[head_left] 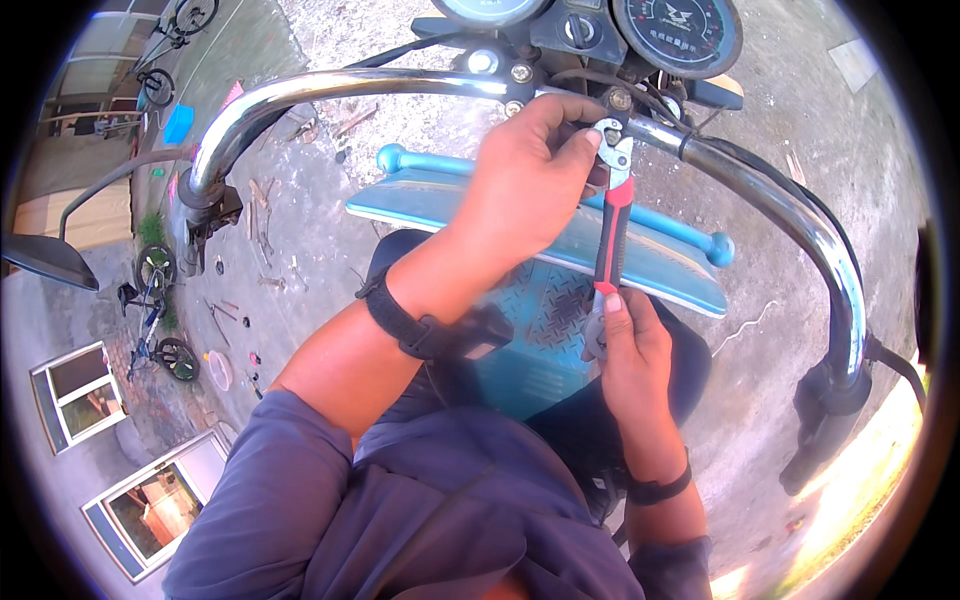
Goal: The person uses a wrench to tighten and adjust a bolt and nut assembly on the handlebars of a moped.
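A double-ended wrench (pixel 614 235) with a red and black handle stands nearly upright in view, below the chrome handlebar (pixel 290 84). My right hand (pixel 638 350) is closed around its lower end, thumb along the metal. My left hand (pixel 530 170) is pinched at the upper jaw (pixel 612 142), its thumb against the metal; its other fingers are partly hidden behind. That jaw lies just under a bolt (pixel 620 99) of the handlebar clamp. Whether the jaw grips a nut or bolt I cannot tell.
Two round gauges (pixel 678 32) and a key switch (pixel 578 30) sit beyond the bar. A blue panel (pixel 420 200) with a rounded tube crosses below it. The ribbed blue footboard (pixel 540 330) lies between my legs. A mirror (pixel 45 262) sticks out left; bicycles (pixel 152 320) stand farther off.
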A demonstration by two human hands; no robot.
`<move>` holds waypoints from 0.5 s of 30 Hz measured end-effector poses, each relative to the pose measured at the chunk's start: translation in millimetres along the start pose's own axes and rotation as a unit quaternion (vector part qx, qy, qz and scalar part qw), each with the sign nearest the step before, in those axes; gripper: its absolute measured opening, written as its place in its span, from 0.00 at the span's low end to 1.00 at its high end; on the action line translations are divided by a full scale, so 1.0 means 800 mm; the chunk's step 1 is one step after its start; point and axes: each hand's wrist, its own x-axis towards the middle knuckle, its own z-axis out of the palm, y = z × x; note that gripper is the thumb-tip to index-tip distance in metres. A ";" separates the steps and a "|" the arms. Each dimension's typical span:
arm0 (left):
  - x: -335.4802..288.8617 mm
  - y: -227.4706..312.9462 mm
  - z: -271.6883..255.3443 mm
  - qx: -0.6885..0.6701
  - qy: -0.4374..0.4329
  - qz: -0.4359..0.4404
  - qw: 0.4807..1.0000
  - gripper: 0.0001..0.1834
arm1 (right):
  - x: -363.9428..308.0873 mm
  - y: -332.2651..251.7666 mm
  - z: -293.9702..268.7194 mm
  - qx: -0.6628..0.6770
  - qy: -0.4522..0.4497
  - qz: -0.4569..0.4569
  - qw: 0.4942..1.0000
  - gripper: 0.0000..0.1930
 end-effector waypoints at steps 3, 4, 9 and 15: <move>-0.001 0.000 0.000 0.001 0.005 0.001 1.000 0.14 | 0.001 0.001 0.001 0.019 -0.003 0.004 1.000 0.17; -0.001 0.000 0.000 0.001 0.005 0.001 1.000 0.14 | 0.001 0.000 0.001 0.033 -0.008 0.007 0.999 0.17; 0.001 -0.002 -0.001 0.003 0.006 -0.005 1.000 0.15 | -0.001 0.003 0.006 0.047 -0.014 0.009 0.999 0.16; 0.000 -0.005 0.001 -0.018 0.010 -0.020 1.000 0.15 | -0.003 0.001 -0.025 -0.031 0.049 -0.017 0.998 0.14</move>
